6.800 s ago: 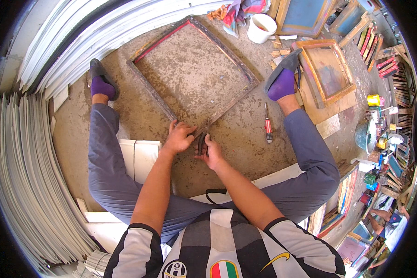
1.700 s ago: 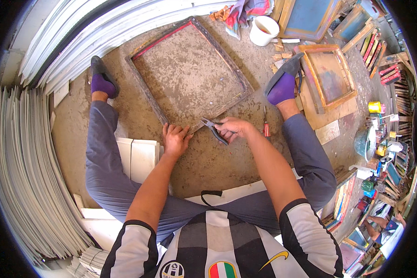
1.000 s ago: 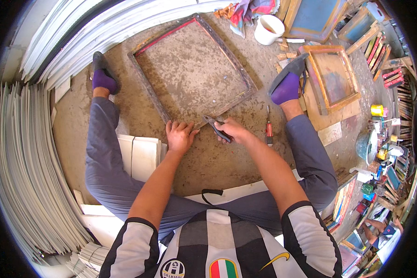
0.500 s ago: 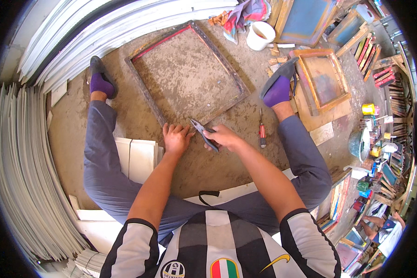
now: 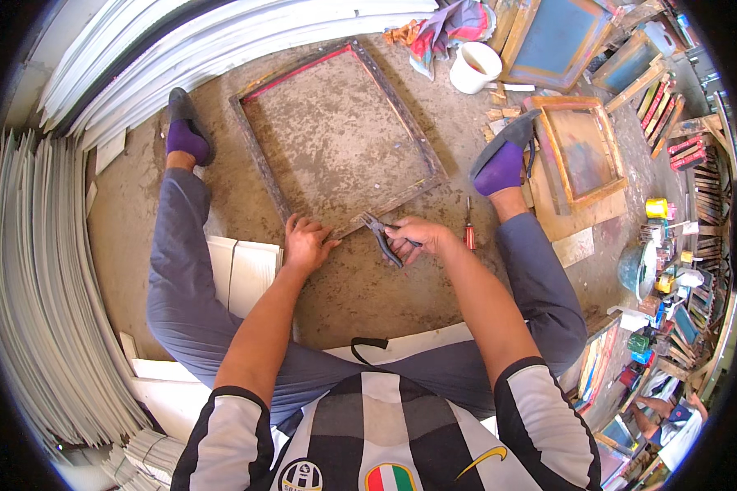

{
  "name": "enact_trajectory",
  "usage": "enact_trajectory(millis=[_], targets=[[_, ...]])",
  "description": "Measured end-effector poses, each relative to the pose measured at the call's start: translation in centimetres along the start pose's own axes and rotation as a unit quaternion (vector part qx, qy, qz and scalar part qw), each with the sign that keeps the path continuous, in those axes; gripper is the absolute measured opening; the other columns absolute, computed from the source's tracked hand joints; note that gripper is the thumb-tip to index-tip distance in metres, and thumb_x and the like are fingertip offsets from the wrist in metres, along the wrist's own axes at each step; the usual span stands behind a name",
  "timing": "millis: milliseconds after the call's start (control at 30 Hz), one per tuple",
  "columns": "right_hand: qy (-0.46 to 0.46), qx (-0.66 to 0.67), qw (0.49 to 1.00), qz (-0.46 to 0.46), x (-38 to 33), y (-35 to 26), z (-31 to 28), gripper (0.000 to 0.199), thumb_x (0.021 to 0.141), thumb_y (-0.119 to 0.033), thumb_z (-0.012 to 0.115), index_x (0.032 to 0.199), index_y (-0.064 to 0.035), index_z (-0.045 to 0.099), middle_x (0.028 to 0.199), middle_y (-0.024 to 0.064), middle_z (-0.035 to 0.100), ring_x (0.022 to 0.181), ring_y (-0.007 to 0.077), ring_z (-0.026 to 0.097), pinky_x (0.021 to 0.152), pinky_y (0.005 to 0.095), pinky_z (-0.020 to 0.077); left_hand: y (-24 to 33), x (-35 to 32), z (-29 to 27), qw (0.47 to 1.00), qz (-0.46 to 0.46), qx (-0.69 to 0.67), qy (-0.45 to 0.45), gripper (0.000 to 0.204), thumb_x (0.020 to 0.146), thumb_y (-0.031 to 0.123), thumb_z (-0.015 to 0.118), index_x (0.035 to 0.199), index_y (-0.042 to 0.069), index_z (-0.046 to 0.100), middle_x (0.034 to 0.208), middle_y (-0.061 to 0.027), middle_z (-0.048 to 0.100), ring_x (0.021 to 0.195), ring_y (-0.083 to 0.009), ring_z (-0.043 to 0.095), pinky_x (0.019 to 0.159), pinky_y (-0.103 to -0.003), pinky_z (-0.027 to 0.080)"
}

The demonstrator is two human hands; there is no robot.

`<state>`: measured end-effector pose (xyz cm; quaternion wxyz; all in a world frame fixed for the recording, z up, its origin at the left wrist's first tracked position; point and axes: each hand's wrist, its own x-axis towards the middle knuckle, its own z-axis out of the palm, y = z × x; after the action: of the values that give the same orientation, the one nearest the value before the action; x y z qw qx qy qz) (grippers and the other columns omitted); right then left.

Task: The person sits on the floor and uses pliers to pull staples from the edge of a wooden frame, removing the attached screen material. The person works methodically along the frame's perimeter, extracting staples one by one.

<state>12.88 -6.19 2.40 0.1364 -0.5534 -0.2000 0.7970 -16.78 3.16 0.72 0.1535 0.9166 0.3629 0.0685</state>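
Observation:
An old, empty wooden frame [image 5: 261, 160], dark and worn with a red strip inside its far bar, lies on the floor between my legs. My left hand [image 5: 305, 246] is closed over its near corner, the fingers bent around the wood. In my right hand [image 5: 418, 237] I grip pliers [image 5: 380, 236] with dark handles, which stand spread apart. Their jaws point at the frame's near bar and meet it a little right of my left hand. Whether the jaws hold anything is too small to tell.
A screwdriver [image 5: 469, 232] lies by my right leg. Beyond my right foot are a smaller framed screen [image 5: 585, 155] and a white bucket [image 5: 475, 67]. Stacked white sheets [image 5: 53, 295] line the left. Paint pots and another person's arm [image 5: 647, 417] are at the far right.
The pliers have moved right along the near bar, and their handles are spread wider. My left hand stays at the corner. The whole view has shifted slightly.

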Motion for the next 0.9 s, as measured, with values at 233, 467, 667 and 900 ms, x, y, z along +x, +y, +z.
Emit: enact_trajectory(millis=[233,467,667,900], targets=[[-0.060,-0.022,0.997,0.033,1.1,-1.8,-1.3,0.042,0.098,-0.042,0.058,0.118,-0.0051,0.058,0.104,0.0185,0.072,0.086,0.0291,0.073,0.074,0.0499,0.0570,0.4,-0.1,-0.2,1.000,-0.001,-0.012,0.009,0.033,0.080,0.038,0.077,0.103,0.014,0.076,0.093,-0.0047,0.070,0.104,-0.0263,0.060,0.110,-0.051,0.033],[-0.040,-0.046,0.997,0.037,2.5,-2.5,-2.7,0.040,0.099,-0.041,0.057,0.113,-0.0037,0.061,0.098,0.0181,0.072,0.085,0.0289,0.073,0.070,0.0491,0.0569,0.2,-0.1,0.5,0.999,0.005,-0.034,0.038,0.036,0.073,0.036,0.081,0.099,0.012,0.077,0.090,-0.0068,0.068,0.097,-0.0291,0.062,0.107,-0.052,0.035],[-0.011,-0.099,0.994,0.053,2.8,-3.1,-2.5,0.039,0.101,-0.041,0.054,0.111,-0.0038,0.061,0.091,0.0157,0.073,0.079,0.0265,0.073,0.062,0.0432,0.0565,0.3,0.0,0.4,0.999,0.009,-0.035,0.034,0.035,0.074,0.034,0.081,0.099,0.011,0.077,0.089,-0.0063,0.068,0.096,-0.0280,0.061,0.107,-0.051,0.036],[0.036,0.019,0.999,-0.013,1.5,-0.6,1.1,0.040,0.102,-0.042,0.051,0.098,-0.0032,0.062,0.073,0.0102,0.067,0.054,0.0192,0.062,0.048,0.0343,0.0507,0.6,-0.3,0.0,1.000,-0.012,-0.011,0.018,0.033,0.078,0.035,0.079,0.102,0.013,0.077,0.093,-0.0043,0.069,0.102,-0.0256,0.061,0.109,-0.052,0.034]])
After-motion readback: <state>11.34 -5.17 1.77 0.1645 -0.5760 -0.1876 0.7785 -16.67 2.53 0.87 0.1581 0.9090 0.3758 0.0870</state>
